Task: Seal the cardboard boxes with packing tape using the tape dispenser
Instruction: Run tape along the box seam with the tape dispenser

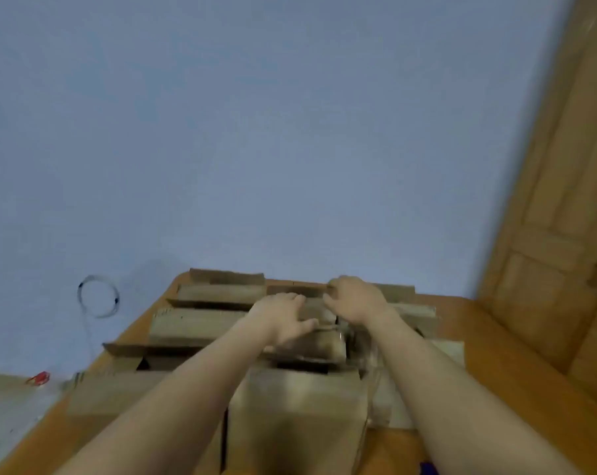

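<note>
Left hand, right hand, that's two! One orange-brown wooden table; brown cardboard boxes too blurred to count.

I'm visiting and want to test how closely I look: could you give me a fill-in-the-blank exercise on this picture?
The box beneath the left hand and right hand is made of ____.
The wall behind it is coloured ____.
The wooden door stands on the ____ side.
The wire coil hangs on the ____ side.
Missing words: cardboard; blue; right; left.
</note>
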Action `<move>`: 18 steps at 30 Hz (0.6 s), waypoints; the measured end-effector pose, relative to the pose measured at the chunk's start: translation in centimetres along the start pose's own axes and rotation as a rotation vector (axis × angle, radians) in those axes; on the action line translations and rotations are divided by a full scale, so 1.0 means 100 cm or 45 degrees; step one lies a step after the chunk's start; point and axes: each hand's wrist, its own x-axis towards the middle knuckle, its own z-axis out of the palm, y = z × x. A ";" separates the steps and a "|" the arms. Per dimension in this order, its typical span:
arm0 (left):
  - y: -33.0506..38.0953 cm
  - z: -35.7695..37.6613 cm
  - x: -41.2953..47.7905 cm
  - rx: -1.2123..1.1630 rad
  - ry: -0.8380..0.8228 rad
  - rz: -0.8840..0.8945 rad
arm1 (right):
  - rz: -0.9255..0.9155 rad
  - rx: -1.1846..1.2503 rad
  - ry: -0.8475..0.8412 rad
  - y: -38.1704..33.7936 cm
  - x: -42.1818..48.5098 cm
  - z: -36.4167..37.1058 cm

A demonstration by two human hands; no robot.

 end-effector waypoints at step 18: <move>0.010 0.046 -0.091 0.256 -0.082 0.007 | 0.054 0.073 -0.025 -0.052 -0.104 0.035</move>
